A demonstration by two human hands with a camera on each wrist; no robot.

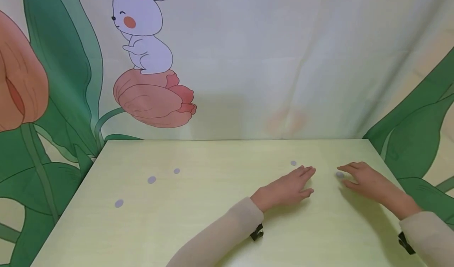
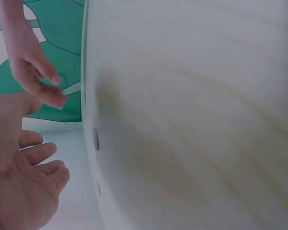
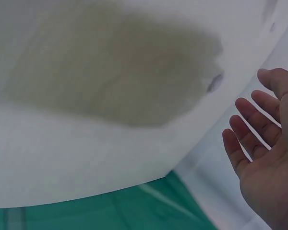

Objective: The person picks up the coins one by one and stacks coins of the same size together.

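Several small grey discs lie on a pale yellow-green table. My left hand hovers flat, palm down, fingers straight, just short of one disc. My right hand lies to its right, fingers relaxed and spread, with the fingertips beside another disc. Neither hand holds anything. The left wrist view shows the left palm, the right hand and a disc. The right wrist view shows the right hand's spread fingers near a disc.
Three more grey discs lie on the table's left half. A cloth backdrop with a rabbit and tulips hangs right behind the table's far edge. Both sleeves are beige, with black wrist straps.
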